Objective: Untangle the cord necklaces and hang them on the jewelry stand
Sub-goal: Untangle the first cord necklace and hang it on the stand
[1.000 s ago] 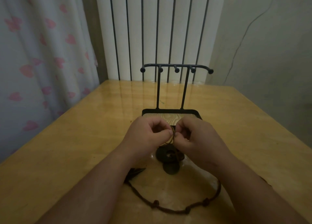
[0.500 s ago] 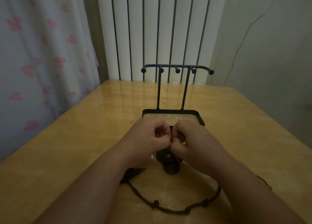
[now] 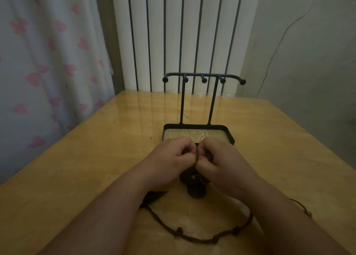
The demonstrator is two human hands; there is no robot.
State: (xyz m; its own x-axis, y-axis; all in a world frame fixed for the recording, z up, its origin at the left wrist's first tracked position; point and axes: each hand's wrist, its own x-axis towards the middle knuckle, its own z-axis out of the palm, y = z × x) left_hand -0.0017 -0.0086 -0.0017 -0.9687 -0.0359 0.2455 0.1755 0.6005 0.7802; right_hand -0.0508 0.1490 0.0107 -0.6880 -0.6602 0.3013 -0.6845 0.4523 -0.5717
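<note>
The cord necklaces (image 3: 196, 239) lie on the table (image 3: 96, 168) directly under and between the hands. One beaded loop curves across the wood between the forearms, and another thin strand shows just past the right forearm. The tangled part rises into the narrow gap where the fingertips meet. The left hand (image 3: 169, 159) and the right hand (image 3: 223, 163) are drawn close together, knuckles nearly touching, fingers curled in. Each pinches the dark cord between thumb and forefinger, so neither hand is spread. Just below them hang or rest two dark round pendants (image 3: 193, 179), one nearer the wrists. The jewelry stand (image 3: 196, 135) sits just beyond the hands with its hooks bare.
</note>
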